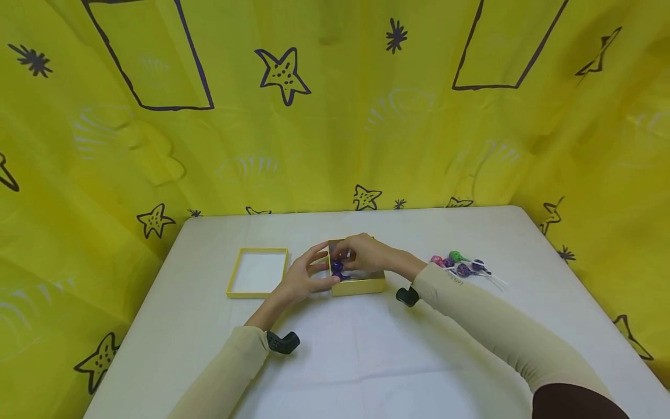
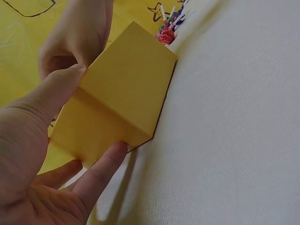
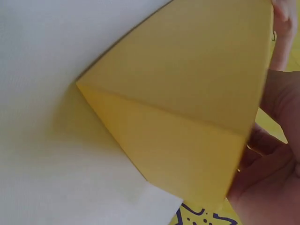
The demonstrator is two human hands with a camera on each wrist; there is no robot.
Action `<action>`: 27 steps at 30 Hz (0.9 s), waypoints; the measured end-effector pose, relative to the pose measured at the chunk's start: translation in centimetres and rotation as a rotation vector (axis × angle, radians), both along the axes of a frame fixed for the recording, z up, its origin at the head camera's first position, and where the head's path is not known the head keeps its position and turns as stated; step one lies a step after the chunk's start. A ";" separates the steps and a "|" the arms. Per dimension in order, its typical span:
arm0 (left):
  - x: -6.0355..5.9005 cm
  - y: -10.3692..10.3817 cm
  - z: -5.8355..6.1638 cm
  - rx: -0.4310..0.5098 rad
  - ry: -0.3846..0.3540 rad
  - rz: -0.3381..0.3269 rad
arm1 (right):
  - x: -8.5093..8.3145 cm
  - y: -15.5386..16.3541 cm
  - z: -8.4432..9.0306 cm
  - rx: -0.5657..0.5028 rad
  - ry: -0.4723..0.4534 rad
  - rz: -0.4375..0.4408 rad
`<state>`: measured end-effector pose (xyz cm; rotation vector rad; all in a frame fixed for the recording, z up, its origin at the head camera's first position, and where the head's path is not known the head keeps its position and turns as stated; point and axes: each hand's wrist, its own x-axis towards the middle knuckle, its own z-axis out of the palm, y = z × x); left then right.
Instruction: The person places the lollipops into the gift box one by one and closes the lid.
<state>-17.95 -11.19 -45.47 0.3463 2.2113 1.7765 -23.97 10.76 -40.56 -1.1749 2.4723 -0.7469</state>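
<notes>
Looks like a makeshift recording booth or little staged setup, not really a lived-in room. The whole back and both sides are closed off by a yellow curtain printed with hand-drawn dark stars, splats and big rectangles, hanging in loose folds right down to the counter. The counter itself is covered in a plain white cloth with rounded corners, so it reads more like a folding table with a sheet on it. No walls, furniture or appliances show anywhere. Only small party-ish stuff sits out: a yellow box, its lid and some lollipops.
</notes>
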 end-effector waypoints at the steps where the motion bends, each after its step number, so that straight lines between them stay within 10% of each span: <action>1: 0.0 0.0 -0.1 0.003 0.003 -0.003 | 0.0 0.1 0.2 0.001 0.000 0.004; 27: 0.0 0.1 0.0 -0.003 -0.003 0.011 | 1.3 8.2 4.0 -0.071 0.059 -0.131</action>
